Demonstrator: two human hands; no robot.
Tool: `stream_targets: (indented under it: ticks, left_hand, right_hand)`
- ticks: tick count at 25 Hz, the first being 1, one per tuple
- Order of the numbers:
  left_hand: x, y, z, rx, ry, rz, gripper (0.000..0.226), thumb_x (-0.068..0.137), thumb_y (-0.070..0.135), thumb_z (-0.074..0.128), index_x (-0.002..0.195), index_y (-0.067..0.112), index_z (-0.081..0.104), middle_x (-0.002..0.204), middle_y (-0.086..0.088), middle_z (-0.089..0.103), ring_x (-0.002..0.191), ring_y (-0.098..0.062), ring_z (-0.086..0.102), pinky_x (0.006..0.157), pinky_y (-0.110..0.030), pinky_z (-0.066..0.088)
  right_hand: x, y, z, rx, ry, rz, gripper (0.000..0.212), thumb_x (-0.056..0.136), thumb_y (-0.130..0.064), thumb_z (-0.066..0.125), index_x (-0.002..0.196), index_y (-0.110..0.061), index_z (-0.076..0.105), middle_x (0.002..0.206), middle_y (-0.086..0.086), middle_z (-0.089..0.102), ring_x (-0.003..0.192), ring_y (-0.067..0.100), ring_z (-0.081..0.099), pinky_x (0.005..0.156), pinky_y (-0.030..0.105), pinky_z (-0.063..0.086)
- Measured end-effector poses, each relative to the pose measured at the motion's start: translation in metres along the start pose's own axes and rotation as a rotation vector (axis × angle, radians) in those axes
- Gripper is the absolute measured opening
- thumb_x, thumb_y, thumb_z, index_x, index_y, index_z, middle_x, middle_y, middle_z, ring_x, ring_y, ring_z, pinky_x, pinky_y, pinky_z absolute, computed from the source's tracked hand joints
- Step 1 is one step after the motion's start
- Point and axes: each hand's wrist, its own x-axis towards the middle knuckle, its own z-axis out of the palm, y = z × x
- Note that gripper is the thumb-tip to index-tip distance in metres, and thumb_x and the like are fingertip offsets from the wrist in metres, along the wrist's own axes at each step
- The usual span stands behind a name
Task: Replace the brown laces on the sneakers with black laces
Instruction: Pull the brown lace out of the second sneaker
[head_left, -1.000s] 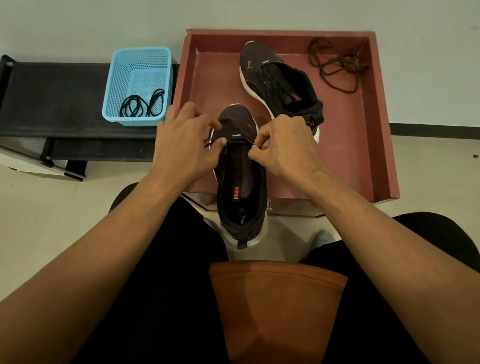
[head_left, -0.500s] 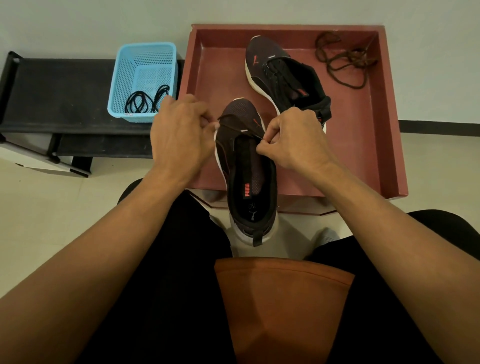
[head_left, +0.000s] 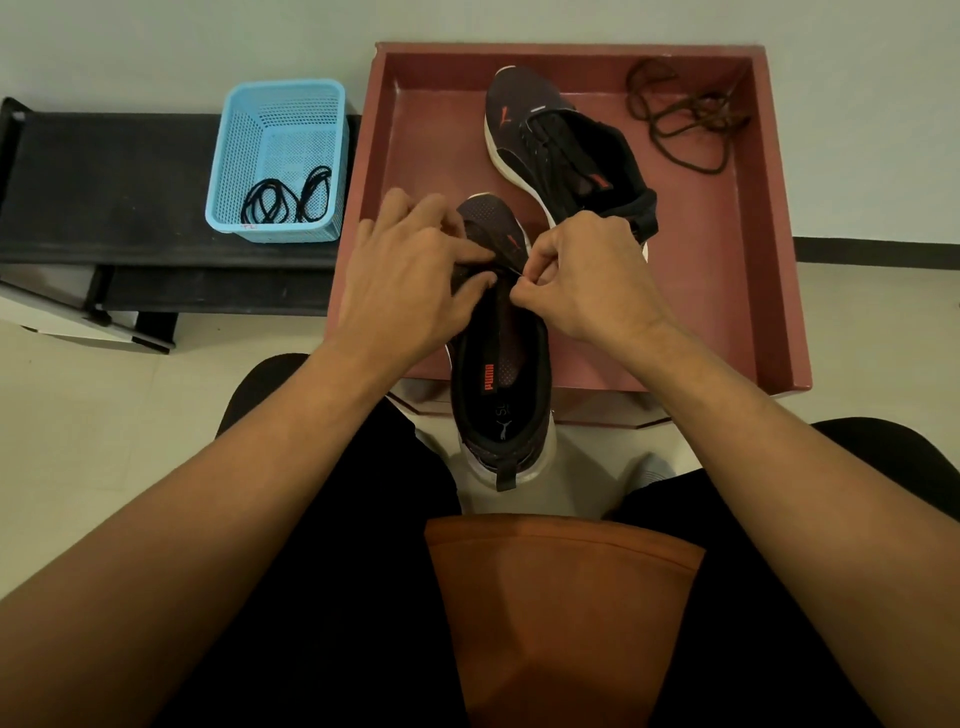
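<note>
A dark sneaker (head_left: 501, 395) with no laces along its tongue sits between my knees, toe pointing away. My left hand (head_left: 410, 275) grips its left side near the toe, fingers curled over the eyelets. My right hand (head_left: 587, 275) pinches a thin lace at the right eyelets near the toe. A second dark sneaker (head_left: 566, 150) lies in the red tray (head_left: 727, 291) with dark laces in it. A heap of brown laces (head_left: 680, 124) lies in the tray's far right corner. Black laces (head_left: 288, 197) lie in a blue basket (head_left: 280, 161).
The basket stands on a low black bench (head_left: 104, 187) at the left, against a pale wall. The tray rests on a light floor in front of my legs. My orange shirt hem (head_left: 561, 597) fills the lower middle.
Both hands have closed in on the sneaker's toe end; the left hand now reaches over the eyelets and the right hand has shifted slightly toward the middle.
</note>
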Motion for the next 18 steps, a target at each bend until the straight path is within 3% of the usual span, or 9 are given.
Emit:
stream_targets:
  ticks: [5,7,10,13,16,18]
  left_hand:
    - [0.002,0.001,-0.002,0.01,0.058,-0.037,0.016,0.086,0.048,0.075,0.092,0.034,0.08,0.096,0.01,0.065,0.101,-0.024,0.049,0.083,-0.044,0.046]
    - [-0.001,-0.01,-0.004,-0.07,0.116,-0.153,0.012,0.086,0.041,0.077,0.087,0.029,0.077,0.092,0.01,0.065,0.097,-0.02,0.047,0.08,-0.037,0.044]
    - [-0.005,-0.024,-0.005,-0.122,0.12,-0.306,0.011,0.085,0.036,0.078,0.085,0.026,0.073,0.087,0.01,0.06,0.097,-0.025,0.055,0.082,-0.039,0.047]
    - [-0.004,-0.02,-0.002,-0.093,0.093,-0.248,0.012,0.084,0.035,0.073,0.087,0.024,0.072,0.093,0.006,0.062,0.101,-0.028,0.054,0.083,-0.041,0.047]
    - [-0.004,-0.006,0.001,-0.091,-0.002,-0.1,0.034,0.083,0.049,0.066,0.108,0.027,0.071,0.111,0.004,0.062,0.109,-0.025,0.053,0.087,-0.043,0.046]
    - [-0.002,0.003,0.002,-0.06,-0.04,-0.033,0.036,0.085,0.051,0.069,0.115,0.031,0.072,0.116,0.006,0.063,0.111,-0.022,0.056,0.089,-0.045,0.045]
  right_hand:
    - [-0.002,-0.002,0.002,0.002,-0.011,-0.016,0.005,0.082,-0.022,0.08,0.08,-0.017,0.08,0.068,-0.007,0.07,0.075,0.013,0.072,0.084,0.039,0.062]
    - [-0.002,-0.001,0.001,0.008,-0.011,-0.009,0.005,0.081,-0.021,0.08,0.078,-0.018,0.08,0.067,-0.008,0.07,0.074,0.012,0.072,0.084,0.038,0.062]
    - [0.0,-0.002,0.001,0.026,-0.004,0.001,0.004,0.082,-0.022,0.08,0.079,-0.019,0.08,0.066,-0.009,0.069,0.073,0.011,0.072,0.085,0.037,0.062]
    - [-0.001,-0.003,0.004,0.014,-0.015,-0.006,0.005,0.082,-0.021,0.08,0.079,-0.018,0.08,0.065,-0.008,0.069,0.073,0.012,0.072,0.083,0.038,0.063]
    - [-0.001,-0.002,0.002,0.018,-0.029,-0.001,0.006,0.081,-0.024,0.081,0.079,-0.019,0.079,0.065,-0.01,0.068,0.074,0.012,0.071,0.083,0.037,0.062]
    - [0.0,-0.002,0.001,0.004,-0.035,0.012,0.01,0.081,-0.029,0.082,0.08,-0.019,0.079,0.068,-0.01,0.068,0.076,0.012,0.071,0.082,0.035,0.061]
